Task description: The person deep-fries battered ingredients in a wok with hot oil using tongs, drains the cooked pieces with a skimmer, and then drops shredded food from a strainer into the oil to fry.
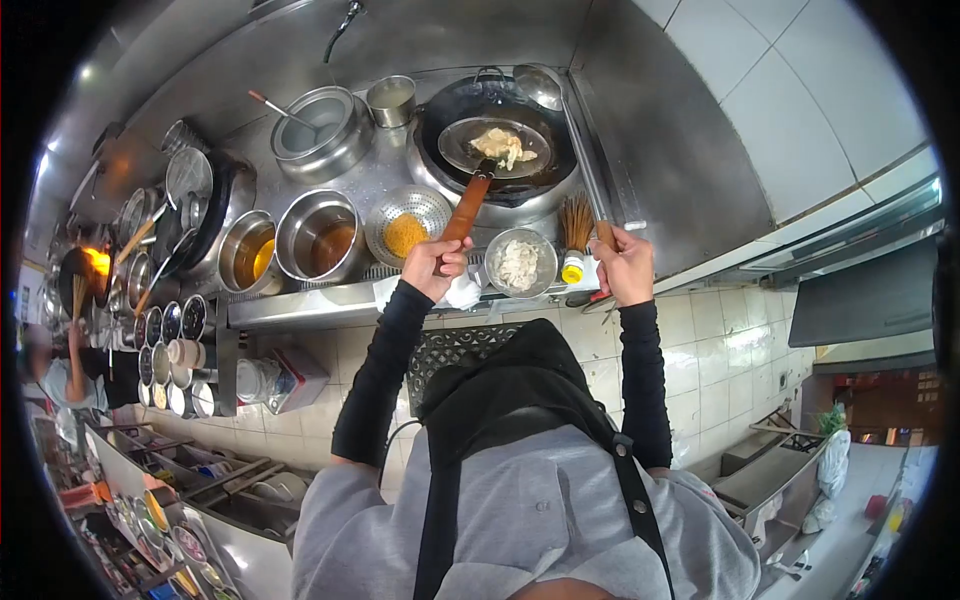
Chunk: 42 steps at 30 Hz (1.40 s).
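My left hand point(435, 267) is closed around the brown wooden handle of a small wok point(462, 158), which sits over a larger dark wok point(430, 130) on the range. Pale yellowish food pieces point(503, 146) lie in the small wok. My right hand point(626, 264) grips the wooden end of a long-handled ladle point(541, 86); its bowl rests near the far right rim of the large wok. Between my hands stand a metal bowl of whitish pieces point(517, 262), a bamboo brush point(575, 222) and a yellow-capped bottle point(572, 268).
Left of the wok are a perforated strainer point(437, 211) with orange crumbs and pots of amber liquid point(322, 240). A lidded metal pot point(315, 130) stands behind. Flames point(97, 262) burn at the far left, near another person point(70, 375). A tiled wall point(780, 110) bounds the right.
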Tool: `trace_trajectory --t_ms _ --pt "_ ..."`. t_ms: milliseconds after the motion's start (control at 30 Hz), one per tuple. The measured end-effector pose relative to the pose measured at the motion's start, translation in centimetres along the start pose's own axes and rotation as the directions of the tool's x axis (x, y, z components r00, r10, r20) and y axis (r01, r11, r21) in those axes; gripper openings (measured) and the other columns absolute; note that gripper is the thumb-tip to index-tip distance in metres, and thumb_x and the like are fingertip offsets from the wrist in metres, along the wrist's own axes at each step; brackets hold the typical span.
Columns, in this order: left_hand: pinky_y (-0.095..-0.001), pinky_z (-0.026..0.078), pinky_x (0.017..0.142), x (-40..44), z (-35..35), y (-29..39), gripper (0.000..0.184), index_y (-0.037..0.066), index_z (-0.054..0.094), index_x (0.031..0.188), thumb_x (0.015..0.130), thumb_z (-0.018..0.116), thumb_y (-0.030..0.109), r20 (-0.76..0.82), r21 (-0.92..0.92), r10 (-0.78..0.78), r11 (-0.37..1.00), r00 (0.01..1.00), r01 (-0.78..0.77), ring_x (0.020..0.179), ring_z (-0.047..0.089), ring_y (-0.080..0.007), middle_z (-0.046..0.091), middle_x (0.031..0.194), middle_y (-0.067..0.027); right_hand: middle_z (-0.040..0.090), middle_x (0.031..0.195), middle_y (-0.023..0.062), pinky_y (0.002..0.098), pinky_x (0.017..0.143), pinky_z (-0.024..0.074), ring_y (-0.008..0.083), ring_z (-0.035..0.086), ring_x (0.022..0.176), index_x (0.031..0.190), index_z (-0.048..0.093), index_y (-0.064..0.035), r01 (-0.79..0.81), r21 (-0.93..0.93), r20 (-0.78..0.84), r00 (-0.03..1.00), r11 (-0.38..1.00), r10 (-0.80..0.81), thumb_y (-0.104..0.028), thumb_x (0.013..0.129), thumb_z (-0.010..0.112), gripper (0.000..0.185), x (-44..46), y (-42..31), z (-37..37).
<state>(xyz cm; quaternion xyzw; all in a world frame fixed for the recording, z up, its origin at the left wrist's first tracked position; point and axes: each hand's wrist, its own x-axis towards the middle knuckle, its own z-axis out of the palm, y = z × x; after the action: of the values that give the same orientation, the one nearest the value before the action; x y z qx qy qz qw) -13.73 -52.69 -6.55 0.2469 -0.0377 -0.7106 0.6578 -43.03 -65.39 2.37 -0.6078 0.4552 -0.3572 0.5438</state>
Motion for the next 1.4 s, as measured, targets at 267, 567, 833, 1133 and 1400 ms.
trace_trajectory --t_ms 267,567,833,1133,1400 --pt "-0.0187 0.033 0.048 1.1 -1.7 -1.1 0.028 -0.006 0.048 0.120 0.092 0.051 -0.004 -0.132 0.127 0.125 0.986 0.983 -0.108 0.062 0.042 -0.0061 0.060 0.098 -0.0111 0.052 0.052 0.0011 0.0283 0.032 0.0304 0.0080 0.042 0.034 0.097 0.067 0.0084 -0.007 0.023 0.002 1.000 1.000 0.007 -0.003 0.086 0.066 0.016 1.4 0.7 0.5" --pt "-0.0198 0.032 0.048 4.9 -4.6 -1.6 0.026 -0.001 0.053 0.118 0.093 0.051 -0.004 -0.096 0.244 0.131 0.964 0.987 -0.105 0.062 0.041 -0.0059 0.060 0.099 -0.0073 0.052 0.053 0.0012 0.0274 0.032 0.0306 0.0077 0.043 0.035 0.103 0.066 0.0099 0.028 0.037 0.002 1.000 0.999 -0.028 -0.002 0.087 0.065 0.019 3.4 1.6 -0.2" --pt "-0.0190 0.033 0.048 4.4 -1.5 -1.5 0.027 -0.001 0.051 0.120 0.092 0.051 -0.004 -0.028 0.122 0.121 0.986 0.992 -0.117 0.062 0.042 -0.0065 0.060 0.102 -0.0098 0.051 0.055 0.0000 0.0252 0.034 0.0294 0.0060 0.042 0.036 0.112 0.066 0.0092 -0.022 -0.022 0.025 0.999 1.000 0.022 -0.005 0.088 0.066 0.027 3.2 -0.6 -0.3" --pt "-0.0157 0.033 0.045 -0.3 0.8 -1.5 0.034 -0.003 0.047 0.129 0.095 0.052 -0.002 -0.031 0.134 0.126 0.984 0.992 -0.120 0.061 0.040 -0.0034 0.058 0.103 -0.0107 0.052 0.056 0.0017 0.0261 0.033 0.0318 0.0074 0.044 0.036 0.096 0.064 0.0060 -0.025 0.072 0.002 1.000 0.997 0.025 -0.004 0.090 0.065 0.012 1.4 0.2 1.2" --pt "-0.0176 0.031 0.047 1.5 2.6 0.3 0.018 -0.005 0.053 0.110 0.093 0.054 -0.002 -0.046 0.167 0.161 0.974 0.986 -0.151 0.060 0.040 -0.0033 0.059 0.093 -0.0082 0.052 0.059 0.0059 0.0316 0.033 0.0373 0.0138 0.048 0.036 0.103 0.052 0.0051 -0.059 -0.021 0.197 0.978 0.998 0.062 -0.002 0.090 0.059 0.016 2.3 0.4 2.0"
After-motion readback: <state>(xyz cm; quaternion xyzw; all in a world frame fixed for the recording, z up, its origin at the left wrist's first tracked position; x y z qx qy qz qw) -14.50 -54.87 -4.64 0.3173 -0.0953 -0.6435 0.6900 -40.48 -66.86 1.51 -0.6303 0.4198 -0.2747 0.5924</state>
